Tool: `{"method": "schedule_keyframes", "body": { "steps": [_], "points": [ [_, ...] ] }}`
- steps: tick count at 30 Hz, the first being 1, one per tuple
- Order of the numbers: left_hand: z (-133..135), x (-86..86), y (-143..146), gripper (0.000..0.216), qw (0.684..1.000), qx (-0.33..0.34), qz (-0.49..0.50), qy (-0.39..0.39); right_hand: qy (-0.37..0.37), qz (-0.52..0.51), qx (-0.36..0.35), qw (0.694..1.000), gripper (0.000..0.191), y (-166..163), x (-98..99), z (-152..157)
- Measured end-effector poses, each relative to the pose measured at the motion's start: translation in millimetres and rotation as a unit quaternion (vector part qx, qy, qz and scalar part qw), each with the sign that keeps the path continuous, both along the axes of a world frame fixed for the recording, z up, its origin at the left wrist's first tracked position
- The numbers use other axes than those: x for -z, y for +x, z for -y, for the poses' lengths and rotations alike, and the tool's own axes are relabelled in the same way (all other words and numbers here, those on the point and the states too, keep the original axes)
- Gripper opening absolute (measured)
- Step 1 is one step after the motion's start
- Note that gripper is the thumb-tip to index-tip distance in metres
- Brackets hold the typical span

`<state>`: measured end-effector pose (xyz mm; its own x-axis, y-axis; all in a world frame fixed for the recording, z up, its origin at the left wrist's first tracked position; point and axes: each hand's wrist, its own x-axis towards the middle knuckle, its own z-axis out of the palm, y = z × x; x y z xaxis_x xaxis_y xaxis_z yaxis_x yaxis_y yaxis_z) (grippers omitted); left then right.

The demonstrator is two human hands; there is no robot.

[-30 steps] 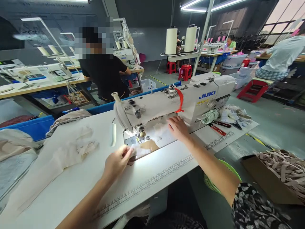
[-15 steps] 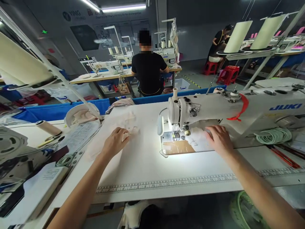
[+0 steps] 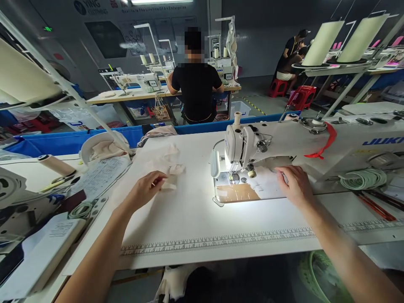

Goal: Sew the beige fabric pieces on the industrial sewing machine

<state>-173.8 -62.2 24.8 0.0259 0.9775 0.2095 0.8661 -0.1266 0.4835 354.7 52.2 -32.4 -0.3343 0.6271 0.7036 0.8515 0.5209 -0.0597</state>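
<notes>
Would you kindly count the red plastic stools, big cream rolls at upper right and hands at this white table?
Red plastic stools: 2
Big cream rolls: 2
Hands at the white table, left hand on beige fabric piece, right hand: 2
Total: 6

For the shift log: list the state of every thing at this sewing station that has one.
left hand: closed, pinching the beige cloth piece.
beige cloth piece: gripped at its left edge, low over the table.
right hand: open, flat on the white cloth.
white cloth: spread flat on the sewing machine bed.
lamp: lit.
red ribbon: tied round the machine arm.
</notes>
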Motion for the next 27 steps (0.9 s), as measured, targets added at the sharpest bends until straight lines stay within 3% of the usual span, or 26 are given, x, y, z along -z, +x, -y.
{"method": "schedule_keyframes", "body": {
  "steps": [4, 9, 14, 18, 21, 24, 27],
  "points": [
    [6, 1.0, 8, 0.044, 0.995, 0.074, -0.022, -0.063, 0.005, 0.001, -0.01, 1.0, 0.024, -2, -3.8, 4],
    [3, -3.9, 9, 0.045, 0.99, 0.07, -0.1, -0.067, 0.007, -0.017, -0.029, 0.999, 0.025, -14, -13.5, 15],
    [-15, -17.4, 18, 0.031, 0.972, 0.143, -0.166, -0.09, -0.112, -0.012, -0.142, 0.983, 0.029, -67, -30.2, 74],
    [-29, -20.6, 25, 0.031, 0.958, 0.18, -0.187, -0.121, -0.179, 0.087, -0.188, 0.962, 0.034, -116, -36.7, 116],
    [-30, -21.5, 24, 0.035, 0.967, 0.167, -0.145, -0.13, -0.169, 0.136, -0.164, 0.962, 0.03, -137, -35.7, 115],
    [-28, -26.4, 26, 0.041, 0.986, 0.114, -0.031, -0.12, -0.141, 0.17, -0.151, 0.964, 0.025, -141, -34.3, 99],
    [-30, -34.4, 48, 0.04, 0.986, 0.105, 0.041, -0.121, -0.123, 0.191, -0.151, 0.962, 0.027, -139, -34.6, 83]
  ]
}}
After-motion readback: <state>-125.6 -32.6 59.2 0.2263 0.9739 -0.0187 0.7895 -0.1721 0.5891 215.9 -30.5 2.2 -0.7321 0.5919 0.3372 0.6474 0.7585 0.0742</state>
